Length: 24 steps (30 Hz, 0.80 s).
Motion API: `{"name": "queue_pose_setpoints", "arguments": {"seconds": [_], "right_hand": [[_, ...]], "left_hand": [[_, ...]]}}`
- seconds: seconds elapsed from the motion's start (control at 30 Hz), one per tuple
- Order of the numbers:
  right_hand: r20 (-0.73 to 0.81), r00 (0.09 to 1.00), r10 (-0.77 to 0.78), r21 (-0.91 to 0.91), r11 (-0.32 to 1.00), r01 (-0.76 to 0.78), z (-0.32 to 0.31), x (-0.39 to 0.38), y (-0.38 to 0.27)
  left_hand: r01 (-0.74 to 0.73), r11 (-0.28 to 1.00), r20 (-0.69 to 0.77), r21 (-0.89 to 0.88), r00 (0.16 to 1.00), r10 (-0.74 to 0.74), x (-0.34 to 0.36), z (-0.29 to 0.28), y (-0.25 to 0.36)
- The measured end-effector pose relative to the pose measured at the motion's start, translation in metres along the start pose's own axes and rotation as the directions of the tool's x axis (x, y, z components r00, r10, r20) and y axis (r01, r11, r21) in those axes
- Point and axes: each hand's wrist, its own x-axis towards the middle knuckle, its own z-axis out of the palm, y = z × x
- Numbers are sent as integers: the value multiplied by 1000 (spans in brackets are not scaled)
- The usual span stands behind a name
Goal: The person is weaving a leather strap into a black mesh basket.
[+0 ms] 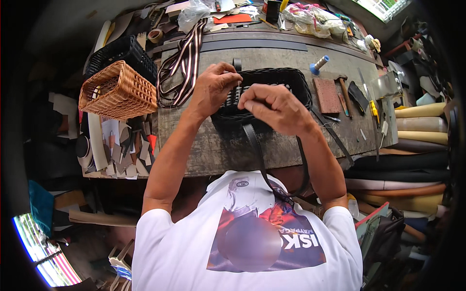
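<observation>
A black woven basket (296,77) stands on the worktable in front of me, its mouth facing up. A black strap (258,154) loops from its near side down toward my shirt. At the basket's left end my left hand (211,92) is closed in a pinch, thumb and forefinger together. My right hand (279,107) is closed too, with curled fingers, over the basket's near rim. Between the two hands a thin, light strand seems to show, too fine to make out clearly. My right hand and wrist hide part of the rim.
Left of the worktable (204,155) are a tan wicker basket (119,89), another black basket (114,56) and striped webbing (191,58). To the right lie a thread spool (319,64), a reddish block (327,95), a hammer (345,94) and a yellow-handled screwdriver (374,109).
</observation>
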Motion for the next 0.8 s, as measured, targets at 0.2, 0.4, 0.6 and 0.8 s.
{"name": "queue_pose_setpoints", "arguments": {"seconds": [0.2, 0.4, 0.6, 0.8], "right_hand": [[-178, 976, -123, -332, 942, 58, 8, -108, -47], [-476, 869, 135, -688, 559, -463, -42, -231, 3], [-756, 641, 128, -609, 220, -762, -59, -332, 129], [-837, -87, 540, 506, 703, -500, -95, -382, 188]], "left_hand": [[56, 998, 97, 41, 993, -60, 8, -4, -7], [124, 992, 110, -17, 987, -121, 15, -2, -14], [129, 991, 121, -19, 985, -126, 19, 0, -13], [179, 983, 135, -50, 976, -171, 16, -1, -13]]}}
